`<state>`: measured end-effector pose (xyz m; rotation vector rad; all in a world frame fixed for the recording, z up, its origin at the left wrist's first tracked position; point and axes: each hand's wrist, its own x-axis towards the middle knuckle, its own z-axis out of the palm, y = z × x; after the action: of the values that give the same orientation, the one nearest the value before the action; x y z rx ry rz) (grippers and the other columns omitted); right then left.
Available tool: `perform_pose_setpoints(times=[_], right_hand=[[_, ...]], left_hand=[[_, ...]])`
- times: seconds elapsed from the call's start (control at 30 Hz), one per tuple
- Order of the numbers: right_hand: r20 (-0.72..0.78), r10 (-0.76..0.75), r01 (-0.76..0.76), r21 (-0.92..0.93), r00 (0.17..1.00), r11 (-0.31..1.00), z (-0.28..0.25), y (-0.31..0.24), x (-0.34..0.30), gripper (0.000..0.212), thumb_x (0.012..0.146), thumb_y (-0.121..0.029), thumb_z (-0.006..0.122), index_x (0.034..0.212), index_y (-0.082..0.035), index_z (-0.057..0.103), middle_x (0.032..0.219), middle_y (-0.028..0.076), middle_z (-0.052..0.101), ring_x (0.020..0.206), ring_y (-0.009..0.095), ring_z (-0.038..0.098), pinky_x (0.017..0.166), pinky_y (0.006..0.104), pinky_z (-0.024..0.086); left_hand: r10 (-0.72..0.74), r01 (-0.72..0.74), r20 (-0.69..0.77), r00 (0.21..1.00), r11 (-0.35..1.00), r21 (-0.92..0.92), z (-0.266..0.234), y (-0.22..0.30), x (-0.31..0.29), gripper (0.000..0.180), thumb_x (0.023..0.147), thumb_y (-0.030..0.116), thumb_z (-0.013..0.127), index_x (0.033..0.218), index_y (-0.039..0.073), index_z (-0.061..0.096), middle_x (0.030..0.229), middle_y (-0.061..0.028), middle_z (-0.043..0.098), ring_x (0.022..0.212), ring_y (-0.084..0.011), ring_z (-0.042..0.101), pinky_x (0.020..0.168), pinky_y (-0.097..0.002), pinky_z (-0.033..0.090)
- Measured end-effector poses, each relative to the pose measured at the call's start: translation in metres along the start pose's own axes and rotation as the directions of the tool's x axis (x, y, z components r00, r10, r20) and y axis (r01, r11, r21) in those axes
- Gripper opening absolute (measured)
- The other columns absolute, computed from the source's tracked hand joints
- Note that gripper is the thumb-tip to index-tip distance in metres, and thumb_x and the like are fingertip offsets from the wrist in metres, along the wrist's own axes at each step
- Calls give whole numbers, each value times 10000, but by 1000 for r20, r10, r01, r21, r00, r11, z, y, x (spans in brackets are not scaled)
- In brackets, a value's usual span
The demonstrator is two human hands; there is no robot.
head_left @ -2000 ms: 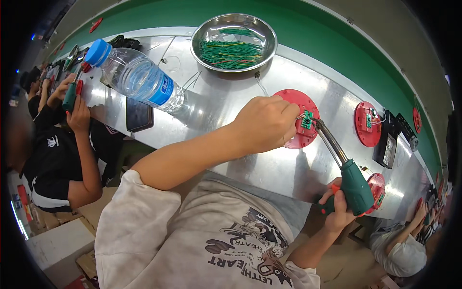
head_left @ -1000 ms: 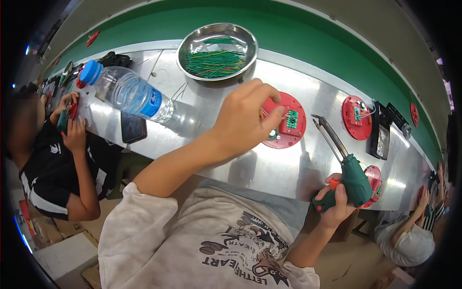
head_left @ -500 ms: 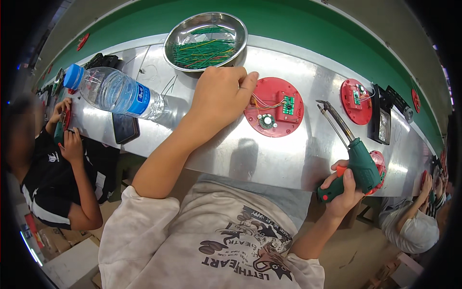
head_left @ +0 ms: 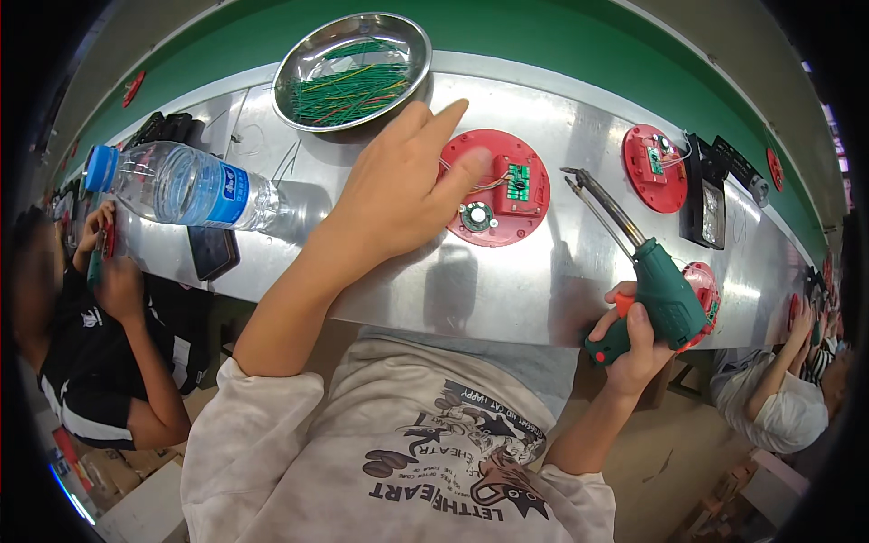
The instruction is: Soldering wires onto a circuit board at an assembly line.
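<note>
My left hand (head_left: pixel 398 185) is open at the left edge of a round red plastic housing (head_left: pixel 523 224). Its index finger points up and away, and the thumb reaches over the housing's thin wires; whether it touches them I cannot tell. A small green circuit board (head_left: pixel 518 183) and a round black-and-white part (head_left: pixel 477 216) sit in the housing. My right hand (head_left: pixel 636 357) grips a green pistol-shaped soldering gun (head_left: pixel 670 291) by its handle, near the orange trigger. The gun's metal tip points up and left, apart from the housing.
A steel bowl (head_left: pixel 424 56) of mostly green wires (head_left: pixel 348 90) stands beyond my left hand. To the left are a water bottle (head_left: pixel 186 185) and a phone (head_left: pixel 213 252). More red housings (head_left: pixel 659 190) and black parts (head_left: pixel 711 213) lie right. Other people work at both sides.
My left hand has gone from closed fingers to spread ones, and its thumb now lies farther over the red housing. The soldering gun stays in my right hand; the whole view has shifted slightly.
</note>
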<state>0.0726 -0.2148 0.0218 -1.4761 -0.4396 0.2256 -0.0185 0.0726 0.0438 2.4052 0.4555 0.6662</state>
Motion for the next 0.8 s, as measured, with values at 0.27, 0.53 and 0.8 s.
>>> perform_pose_setpoints(times=[0.27, 0.53, 0.8], right_hand=[[157, -63, 66, -12, 986, 998, 7, 2, -11, 464, 898, -163, 617, 1276, 98, 550, 1015, 198, 659, 541, 188, 585, 476, 282, 472], [187, -24, 33, -44, 982, 999, 5, 0, -13, 469, 892, -182, 641, 1262, 95, 563, 1024, 200, 662, 554, 194, 591, 480, 282, 476], [175, 11, 0, -65, 984, 998, 6, -3, -15, 459, 891, -193, 641, 1242, 96, 574, 1007, 201, 657, 546, 191, 583, 486, 287, 476]], left_hand=[[323, -323, 5, 946, 946, -2, 1, -2, 0, 132, 869, 30, 635, 980, -22, 684, 847, -145, 618, 817, -317, 595, 712, -427, 491], [364, -364, 54, 930, 931, -6, 17, -1, -7, 128, 788, -3, 669, 914, -16, 682, 860, -126, 617, 841, -306, 593, 732, -413, 515], [366, -373, 145, 919, 927, 30, 8, 0, -7, 98, 830, 7, 692, 923, -13, 670, 830, -132, 619, 774, -309, 578, 682, -399, 480]])
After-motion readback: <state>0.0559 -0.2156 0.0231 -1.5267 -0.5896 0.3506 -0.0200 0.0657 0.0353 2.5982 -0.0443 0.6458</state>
